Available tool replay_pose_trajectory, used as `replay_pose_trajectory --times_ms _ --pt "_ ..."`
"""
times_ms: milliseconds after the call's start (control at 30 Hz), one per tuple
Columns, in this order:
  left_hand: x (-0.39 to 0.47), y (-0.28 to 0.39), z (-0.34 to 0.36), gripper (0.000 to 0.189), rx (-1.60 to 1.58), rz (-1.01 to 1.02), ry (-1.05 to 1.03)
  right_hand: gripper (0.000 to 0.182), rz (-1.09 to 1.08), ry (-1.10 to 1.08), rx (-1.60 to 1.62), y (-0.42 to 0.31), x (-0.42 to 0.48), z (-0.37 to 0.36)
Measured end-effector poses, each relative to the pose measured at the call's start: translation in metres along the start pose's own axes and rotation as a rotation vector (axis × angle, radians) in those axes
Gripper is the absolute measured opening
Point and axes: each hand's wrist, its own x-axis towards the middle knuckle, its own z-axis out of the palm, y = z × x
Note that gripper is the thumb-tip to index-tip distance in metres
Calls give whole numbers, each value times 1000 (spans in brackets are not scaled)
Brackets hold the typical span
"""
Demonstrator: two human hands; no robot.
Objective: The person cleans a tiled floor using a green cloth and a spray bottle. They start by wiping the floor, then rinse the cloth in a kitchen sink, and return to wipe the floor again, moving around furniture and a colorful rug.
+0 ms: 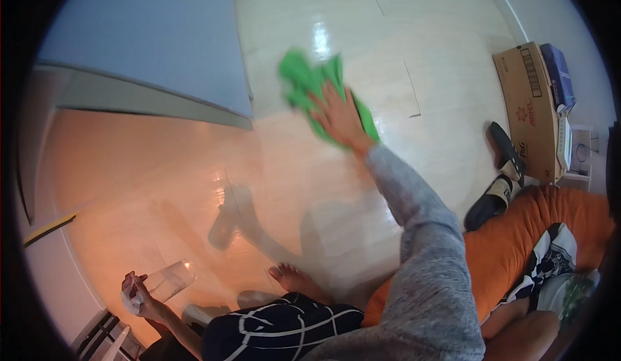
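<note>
My right hand (pixel 337 113), at the end of a grey sleeve, lies on a crumpled green cloth (pixel 303 82) on the pale wood-look floor. Its fingers are somewhat spread over the cloth, and both are slightly blurred. At the lower left my left hand (pixel 140 295) is closed around the whitish top end of a clear, see-through bottle (pixel 170 279). This bottle is tilted, its far end towards the middle of the floor. Between the hands are a bare foot (pixel 293 279) and dark fabric with white lines (pixel 286 324).
A pale blue-grey panel (pixel 160 36) juts in at the upper left. Along the right wall stand a cardboard box (pixel 526 113) and a blue box (pixel 558 77), with dark slippers (pixel 490 203) nearby. An orange cushion (pixel 495 249) lies lower right, beside patterned fabric (pixel 553 244) and bare legs.
</note>
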Motion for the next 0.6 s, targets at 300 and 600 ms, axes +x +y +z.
replay_pose_trajectory --times_ms 300,600 --pt "-4 -2 0 16 112 -3 70 45 517 153 -218 198 -43 -32" --pt "-5 15 4 19 183 -33 27 41 755 316 -191 284 -22 -27"
